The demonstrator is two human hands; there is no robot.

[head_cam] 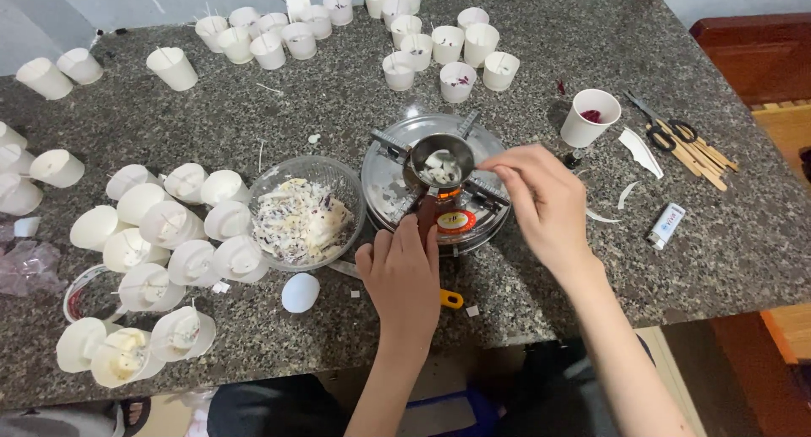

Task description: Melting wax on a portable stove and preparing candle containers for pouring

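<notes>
Melting step, I'd say — small metal pot (439,160) with white wax chunks sits on the burner (435,179) mid-desk (591,32). Left hand (404,272) closed round the pot handle; right hand (541,192) pinched at the rim — contents of pinch unclear. Next likely needs steady handle, more scraps from the glass bowl (304,213).

Bare forearms, no sleeves, dark trousers

Speckled granite table (591,40) carries cups (173,68), bowl (306,211), burner (435,184), scissors (663,126)
</notes>
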